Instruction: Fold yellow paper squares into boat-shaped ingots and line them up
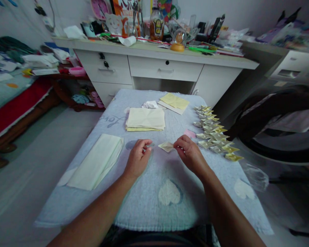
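My right hand (189, 153) pinches one tip of a small folded paper piece (165, 146), pale cream and diamond-shaped, just above the cloth-covered table (149, 202). Left of that piece, my left hand (138, 157) is half curled, thumb and fingers slightly apart, not touching the paper. Beyond both hands lies a stack of cream and yellow paper sheets (145, 118). Along the table's right side stand rows of small folded paper boats (213, 132), some white, some yellowish.
A folded pale green-white paper bundle (95, 163) lies on the left. Toward the back are crumpled white paper (149, 104) and yellow sheets (174, 101). A cluttered white desk (154, 51) stands behind, a front-loading washing machine (293, 72) at right, a bed (13, 89) at left.
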